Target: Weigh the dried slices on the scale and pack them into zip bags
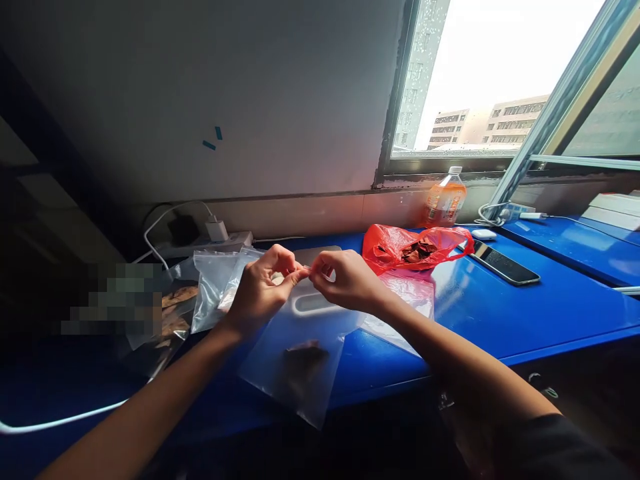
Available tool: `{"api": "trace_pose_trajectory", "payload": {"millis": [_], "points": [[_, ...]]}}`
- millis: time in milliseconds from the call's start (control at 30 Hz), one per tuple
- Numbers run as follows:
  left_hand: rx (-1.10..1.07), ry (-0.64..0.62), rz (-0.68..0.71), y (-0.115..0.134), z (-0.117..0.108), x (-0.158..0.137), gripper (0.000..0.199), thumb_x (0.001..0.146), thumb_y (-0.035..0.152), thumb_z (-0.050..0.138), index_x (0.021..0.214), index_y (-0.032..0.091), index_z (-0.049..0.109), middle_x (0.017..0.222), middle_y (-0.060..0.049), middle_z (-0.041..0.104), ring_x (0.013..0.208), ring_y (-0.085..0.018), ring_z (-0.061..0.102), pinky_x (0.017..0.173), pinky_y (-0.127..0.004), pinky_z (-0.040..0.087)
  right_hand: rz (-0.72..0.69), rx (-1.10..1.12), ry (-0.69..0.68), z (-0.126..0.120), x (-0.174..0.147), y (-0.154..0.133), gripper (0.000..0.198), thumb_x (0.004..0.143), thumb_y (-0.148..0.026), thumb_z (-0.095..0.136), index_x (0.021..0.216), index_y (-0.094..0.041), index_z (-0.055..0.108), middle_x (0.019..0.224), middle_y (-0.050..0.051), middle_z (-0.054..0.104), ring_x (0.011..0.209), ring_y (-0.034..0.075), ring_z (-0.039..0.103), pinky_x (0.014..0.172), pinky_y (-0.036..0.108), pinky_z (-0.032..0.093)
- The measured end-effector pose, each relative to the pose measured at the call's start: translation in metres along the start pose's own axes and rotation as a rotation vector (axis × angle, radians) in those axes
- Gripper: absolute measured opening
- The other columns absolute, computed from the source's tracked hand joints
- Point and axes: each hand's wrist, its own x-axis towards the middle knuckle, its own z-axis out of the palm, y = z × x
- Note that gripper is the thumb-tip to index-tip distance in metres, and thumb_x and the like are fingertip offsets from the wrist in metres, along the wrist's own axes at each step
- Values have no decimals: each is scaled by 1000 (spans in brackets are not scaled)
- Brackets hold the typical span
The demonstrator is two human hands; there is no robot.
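Note:
A frosted plastic bag [273, 347] with a handle cut-out hangs from my two hands, over the front edge of the blue desk. Inside it, near the bottom, sits a dark brown piece [304, 365] blurred by the plastic. My left hand [264, 283] pinches the bag's top edge between thumb and fingers. Right beside it, with fingertips almost touching, my right hand [347, 280] pinches the same edge. Behind my left hand lie clear zip bags [213, 287]. A red plastic bag [385, 247], open with dark brown pieces [419, 251] in it, rests beyond my right hand.
The blue desk [500, 313] also bears a phone [506, 262], a white earbud case [483, 235] and an orange drink bottle [447, 200]. At the back left, a charger [217, 230] sits in a power strip [240, 240]. A white cable [65, 420] crosses the lower left.

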Motion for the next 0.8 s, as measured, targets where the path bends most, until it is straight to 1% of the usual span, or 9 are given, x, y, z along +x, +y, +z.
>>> {"api": "trace_pose_trajectory", "payload": {"millis": [100,200,267,333,433,533,700,767,800], "points": [[34,12,53,0,1,-1,18,80,24,71,83,22,53,76,1,68,74,-16,66,68,-28,51,14,-53,-15,0,0,-1,7,78,-20,59,73,-18,63,77,3,70,71,15,59,63,26,37],[135,24,138,5,1,-1,14,84,21,67,82,22,53,78,2,67,72,-14,64,59,-24,47,-9,-53,-11,-3,0,-4,9,81,-22,58,74,-18,60,78,4,68,72,15,57,65,26,37],[178,44,178,9,-1,1,16,85,20,64,79,22,50,78,2,66,71,-13,63,55,-23,45,-32,-49,3,-7,-1,-6,11,84,-24,57,76,-18,60,79,4,67,72,15,55,66,27,37],[157,79,210,14,-6,5,21,85,19,64,74,22,46,79,2,65,71,-12,62,57,-24,46,-52,-39,28,-11,-1,-5,12,86,-26,56,78,-18,59,78,3,65,72,15,54,67,28,37],[87,146,250,19,-18,14,28,83,17,64,70,21,41,79,2,64,70,-11,61,60,-24,49,-82,-15,69,-15,0,-1,13,87,-26,55,76,-19,55,79,4,64,74,16,52,68,29,37],[46,232,280,23,-30,22,31,79,14,67,67,21,39,77,1,64,70,-11,62,59,-22,50,-143,11,106,-16,0,4,11,88,-23,53,78,-19,52,82,5,63,80,18,53,72,30,40],[56,377,301,30,-43,25,39,75,15,72,63,20,35,76,2,63,72,-10,63,63,-22,50,-242,6,175,-14,-2,8,8,89,-19,48,81,-20,49,85,7,62,85,19,53,76,31,42],[92,452,276,31,-58,24,40,77,17,71,65,20,33,81,2,62,74,-9,60,66,-21,49,-233,-47,201,-19,-2,17,9,86,-17,48,79,-20,49,83,6,62,84,19,53,75,31,42],[130,491,254,31,-72,24,38,79,19,69,67,19,34,84,2,62,76,-8,59,69,-21,48,-195,-68,222,-25,-3,25,9,85,-17,48,78,-20,49,82,6,62,83,19,54,74,31,43]]}}
